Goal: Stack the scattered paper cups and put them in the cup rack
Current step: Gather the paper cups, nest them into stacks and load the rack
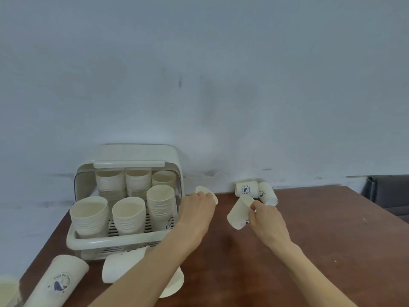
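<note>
A cream cup rack (pixel 106 241) stands at the table's back left, its lid raised, holding several stacks of white paper cups (pixel 128 214). Just right of the rack, my left hand (pixel 197 207) grips a small paper cup (pixel 204 191) lying on its side. My right hand (pixel 264 218) pinches the rim of another small cup (pixel 239 214), tilted above the table. Two more small cups (pixel 246 189) (pixel 267 193) lie on their sides against the wall behind my right hand.
A tall cup stack (pixel 59 282) lies at the front left. Two more cups (pixel 120 268) (pixel 173 284) lie before the rack, partly under my left forearm. The brown table (pixel 321 240) ends at the right near a dark chair (pixel 389 196). A wall stands behind.
</note>
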`<move>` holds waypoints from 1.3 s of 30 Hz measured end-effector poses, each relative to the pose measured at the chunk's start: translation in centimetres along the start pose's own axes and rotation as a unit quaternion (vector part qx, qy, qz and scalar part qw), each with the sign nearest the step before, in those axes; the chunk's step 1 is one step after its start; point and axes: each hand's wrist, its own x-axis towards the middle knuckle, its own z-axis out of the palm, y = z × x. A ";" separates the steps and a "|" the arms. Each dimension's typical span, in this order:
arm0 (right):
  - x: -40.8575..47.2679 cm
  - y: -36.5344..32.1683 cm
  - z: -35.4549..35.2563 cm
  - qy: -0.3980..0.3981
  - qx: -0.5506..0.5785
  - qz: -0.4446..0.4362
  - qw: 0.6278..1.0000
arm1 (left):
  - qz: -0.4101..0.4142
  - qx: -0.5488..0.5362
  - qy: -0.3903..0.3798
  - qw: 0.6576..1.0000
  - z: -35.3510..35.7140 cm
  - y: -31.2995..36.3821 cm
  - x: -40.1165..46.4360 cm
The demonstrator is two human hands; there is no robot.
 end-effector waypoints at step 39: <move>-13.1 -12.9 -4.6 0.044 0.038 -0.182 0.982 | -0.185 -0.223 0.145 0.946 -7.0 -10.1 -18.9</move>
